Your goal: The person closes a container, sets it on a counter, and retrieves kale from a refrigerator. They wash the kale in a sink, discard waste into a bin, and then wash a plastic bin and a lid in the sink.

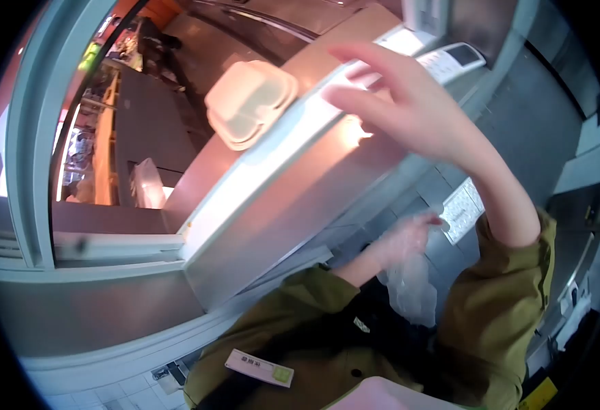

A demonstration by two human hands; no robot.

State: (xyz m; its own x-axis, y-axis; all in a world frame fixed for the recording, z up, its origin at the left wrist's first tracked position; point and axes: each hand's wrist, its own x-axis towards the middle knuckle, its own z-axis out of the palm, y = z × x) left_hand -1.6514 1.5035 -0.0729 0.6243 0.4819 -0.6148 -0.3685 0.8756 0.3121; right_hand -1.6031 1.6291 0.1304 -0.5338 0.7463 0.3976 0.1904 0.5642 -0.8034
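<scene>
My right hand [409, 102] is raised over the white sill of a serving window, its fingers curved and apart with nothing between them. It is a little smeared by motion. Left of it, on the counter beyond the sill, stands a closed cream clamshell food box [248, 102]. My left hand [402, 239] is low in front of my body, its fingers drawn together. Thin clear plastic, which looks like a plastic bag [411, 290], covers part of this hand and hangs below it. A pale speckled rectangle [462, 212] shows beside its fingertips.
A white handheld device with keys [454, 61] lies at the right end of the sill [272, 150]. The window frame [30, 137] stands at the left. Beyond the counter is a clear plastic bag or wrap [148, 183]. Grey floor tiles [430, 188] show below.
</scene>
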